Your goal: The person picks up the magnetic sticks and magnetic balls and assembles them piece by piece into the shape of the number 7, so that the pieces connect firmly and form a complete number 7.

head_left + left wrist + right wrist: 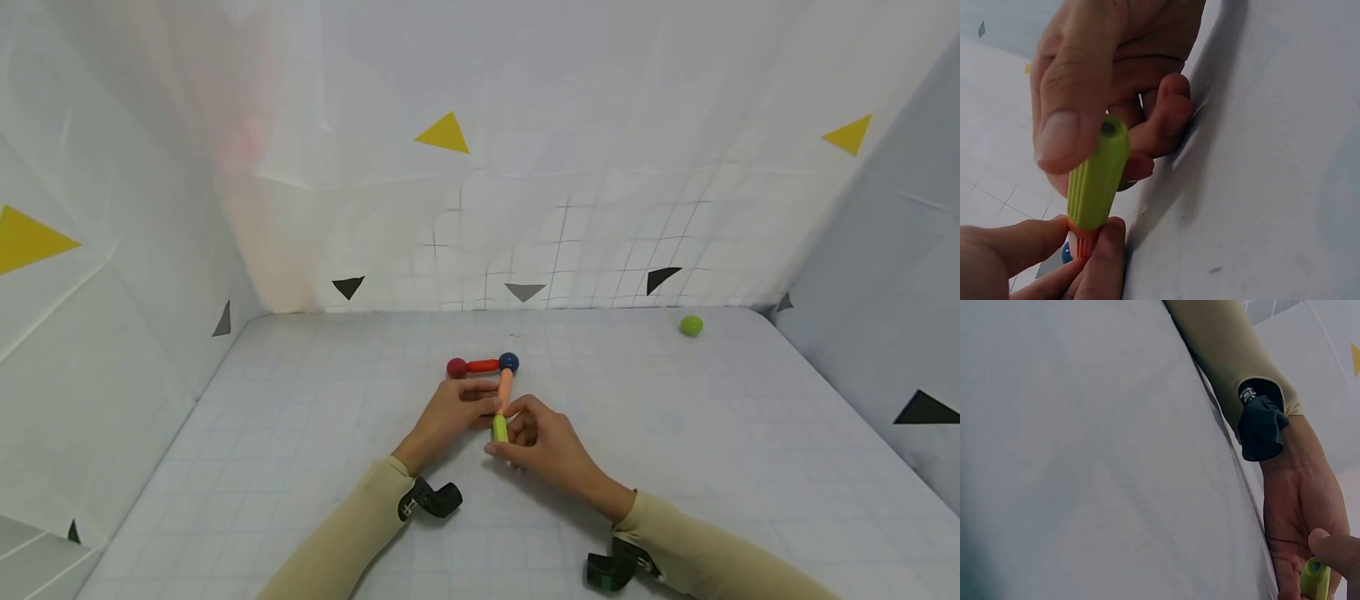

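Observation:
My left hand [452, 414] pinches an orange stick [505, 390] between thumb and fingers, as the left wrist view shows up close. A yellow-green ribbed stick [1099, 175] with a dark dot in its end stands end to end with the orange one. My right hand [551, 446] has its thumb and curled fingers around the yellow-green stick. The orange stick's far end meets a dark blue ball [509, 362]. From that ball a red stick [482, 366] runs left to a dark red ball [457, 367]. In the right wrist view, the right thumb [1335, 550] lies beside the yellow-green stick.
A light green ball [692, 325] rests at the back right of the white gridded table [675, 433]. White sheet walls [585, 83] with yellow and dark triangles enclose the back and sides. Dark wrist cameras [442, 500] stick out from both sleeves.

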{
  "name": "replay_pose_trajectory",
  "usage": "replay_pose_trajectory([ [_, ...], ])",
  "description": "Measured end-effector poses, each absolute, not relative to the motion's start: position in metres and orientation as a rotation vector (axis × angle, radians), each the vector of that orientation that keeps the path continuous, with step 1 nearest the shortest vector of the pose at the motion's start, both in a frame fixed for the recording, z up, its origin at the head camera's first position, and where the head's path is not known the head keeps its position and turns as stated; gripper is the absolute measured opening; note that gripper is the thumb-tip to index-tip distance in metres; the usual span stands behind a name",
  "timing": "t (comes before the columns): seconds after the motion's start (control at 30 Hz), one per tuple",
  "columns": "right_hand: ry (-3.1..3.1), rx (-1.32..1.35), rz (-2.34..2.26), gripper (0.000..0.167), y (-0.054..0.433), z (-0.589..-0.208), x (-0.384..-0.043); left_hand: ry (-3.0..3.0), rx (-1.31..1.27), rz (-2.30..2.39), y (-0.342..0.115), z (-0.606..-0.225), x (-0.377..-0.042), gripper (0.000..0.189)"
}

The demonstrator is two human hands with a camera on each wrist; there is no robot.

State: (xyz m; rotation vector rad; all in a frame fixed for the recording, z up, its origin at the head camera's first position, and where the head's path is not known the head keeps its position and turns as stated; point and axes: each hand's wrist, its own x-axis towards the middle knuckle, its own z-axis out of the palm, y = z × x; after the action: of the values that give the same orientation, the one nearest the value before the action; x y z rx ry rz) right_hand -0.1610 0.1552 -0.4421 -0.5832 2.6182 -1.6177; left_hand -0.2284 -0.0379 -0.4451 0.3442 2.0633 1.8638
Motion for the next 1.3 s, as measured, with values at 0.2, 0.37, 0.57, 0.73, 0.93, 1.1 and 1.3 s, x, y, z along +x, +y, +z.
replay_pose_trajectory([
  [0.2, 2.618, -0.646, -1.603, 0.048, 0.153, -0.443, -0.162, 2.072, 0.334, 1.85, -0.038, -0.446, -0.23, 0.036],
  [0.37, 2.667, -0.726, -1.557, 0.051, 0.153, -0.445, -0.163, 2.106, 0.354, 1.832, -0.04, -0.446, -0.23, 0.037],
  [0.57, 2.714, -0.781, -1.533, 0.049, 0.154, -0.445, -0.163, 2.108, 0.372, 1.832, -0.04, -0.445, -0.229, 0.038],
  [0.73, 2.716, -0.782, -1.537, 0.048, 0.155, -0.444, -0.163, 2.085, 0.395, 1.826, -0.041, -0.441, -0.228, 0.038],
  [0.93, 2.699, -0.764, -1.538, 0.05, 0.154, -0.444, -0.162, 2.073, 0.353, 1.758, -0.045, -0.436, -0.224, 0.037],
  [1.1, 2.694, -0.76, -1.546, 0.049, 0.154, -0.446, -0.162, 1.988, 0.285, 1.762, -0.05, -0.436, -0.217, 0.038],
  [1.3, 2.704, -0.769, -1.54, 0.049, 0.155, -0.447, -0.163, 1.948, 0.268, 1.771, -0.054, -0.436, -0.208, 0.038],
])
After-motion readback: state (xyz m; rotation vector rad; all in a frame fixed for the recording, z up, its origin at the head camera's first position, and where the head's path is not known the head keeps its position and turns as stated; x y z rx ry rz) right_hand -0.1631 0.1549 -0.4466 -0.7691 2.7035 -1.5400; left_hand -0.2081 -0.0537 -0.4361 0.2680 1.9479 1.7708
